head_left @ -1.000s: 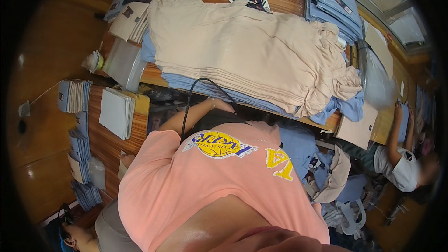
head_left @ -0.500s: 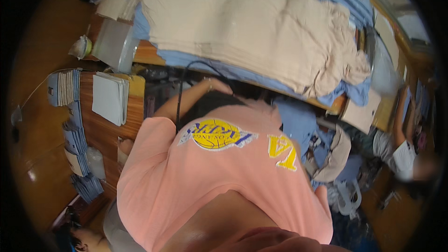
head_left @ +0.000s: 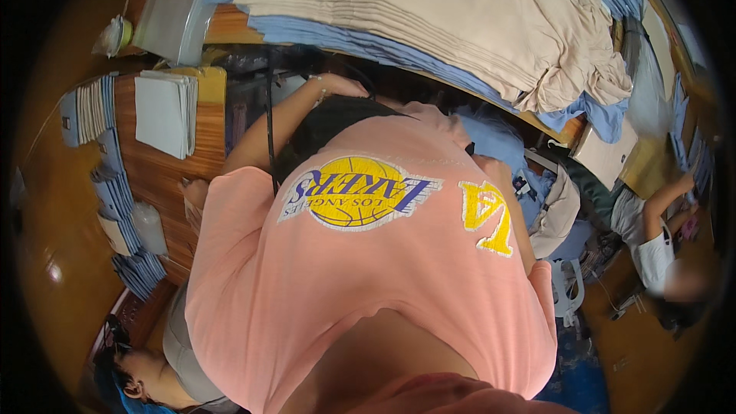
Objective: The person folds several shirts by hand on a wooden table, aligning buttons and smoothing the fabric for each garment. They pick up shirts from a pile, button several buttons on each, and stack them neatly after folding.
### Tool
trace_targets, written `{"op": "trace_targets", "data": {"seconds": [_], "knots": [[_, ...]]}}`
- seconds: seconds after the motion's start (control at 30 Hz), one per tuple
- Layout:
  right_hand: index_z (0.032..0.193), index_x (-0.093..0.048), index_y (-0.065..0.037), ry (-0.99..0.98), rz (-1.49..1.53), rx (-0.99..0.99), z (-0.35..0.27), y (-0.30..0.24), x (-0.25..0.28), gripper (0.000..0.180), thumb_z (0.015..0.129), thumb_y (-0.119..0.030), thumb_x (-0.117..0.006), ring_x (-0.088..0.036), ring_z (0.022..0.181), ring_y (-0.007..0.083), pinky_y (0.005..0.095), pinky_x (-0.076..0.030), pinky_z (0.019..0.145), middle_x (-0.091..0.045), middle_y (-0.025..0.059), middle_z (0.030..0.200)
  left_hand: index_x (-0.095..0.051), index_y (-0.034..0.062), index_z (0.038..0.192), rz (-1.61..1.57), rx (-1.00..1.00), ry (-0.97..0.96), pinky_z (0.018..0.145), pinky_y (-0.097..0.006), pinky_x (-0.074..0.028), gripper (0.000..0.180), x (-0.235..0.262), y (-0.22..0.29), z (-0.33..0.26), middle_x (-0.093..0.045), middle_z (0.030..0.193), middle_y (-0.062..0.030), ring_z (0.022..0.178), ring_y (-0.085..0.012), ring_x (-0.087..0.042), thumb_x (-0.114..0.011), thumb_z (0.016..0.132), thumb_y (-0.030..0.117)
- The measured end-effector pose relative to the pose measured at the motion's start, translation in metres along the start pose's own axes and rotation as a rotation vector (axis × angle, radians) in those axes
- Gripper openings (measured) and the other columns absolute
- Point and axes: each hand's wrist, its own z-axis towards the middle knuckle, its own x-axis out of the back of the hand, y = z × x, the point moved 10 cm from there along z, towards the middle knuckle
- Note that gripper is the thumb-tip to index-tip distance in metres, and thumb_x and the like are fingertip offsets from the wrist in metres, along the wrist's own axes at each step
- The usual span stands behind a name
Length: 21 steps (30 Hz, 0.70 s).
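Note:
My left hand [head_left: 343,86] rests on dark cloth [head_left: 330,124] at my lap, below the near edge of the table. Its fingers look stretched out and lying flat, with nothing seen in them; the tips are partly hidden. A thin black cord [head_left: 270,119] passes beside that forearm. My right forearm [head_left: 515,198] shows at the side of my pink shirt, but the hand is hidden. Beyond my lap, a wide stack of beige garments [head_left: 429,0] lies over blue garments [head_left: 345,37] on the table.
On the left are a stack of white sheets [head_left: 159,111], clear plastic bags [head_left: 170,23], a tape roll [head_left: 115,36] and folded blue garments [head_left: 113,192]. Blue cloth [head_left: 491,138] and a beige garment [head_left: 553,211] hang at my right. One person [head_left: 192,353] is lower left, another [head_left: 640,222] at right.
The view has shifted, so the table and garment stack sit higher in the picture. My left hand stays at my lap. The person at right has changed arm position.

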Motion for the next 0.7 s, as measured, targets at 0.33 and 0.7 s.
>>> {"op": "trace_targets", "data": {"seconds": [0.33, 0.7], "knots": [[0.07, -0.06, -0.005, -0.125, -0.044, 0.327, 0.055, -0.051, 0.031, 0.017, 0.074, -0.02, -0.054, -0.057, 0.066, 0.0361, 0.0422, -0.044, 0.056, -0.059, 0.0179, 0.069, -0.06, 0.0039, 0.085, -0.228, -0.015, 0.214, 0.073, -0.026, -0.041, 0.021, -0.004, -0.021, -0.069, -0.057, 0.087, -0.0004, 0.082, -0.0092, -0.05, -0.046, 0.083, 0.019], [0.065, -0.058, -0.006, -0.227, -0.187, 0.639, 0.105, -0.114, 0.016, 0.018, 0.072, -0.022, -0.054, -0.059, 0.067, 0.033, 0.041, -0.046, 0.057, -0.06, 0.0145, 0.069, -0.053, 0.0049, 0.112, -0.649, 0.16, 0.278, 0.074, -0.028, -0.045, 0.036, -0.046, -0.165, -0.099, -0.053, 0.098, -0.0044, 0.092, -0.0131, -0.049, -0.053, 0.086, 0.03]]}}
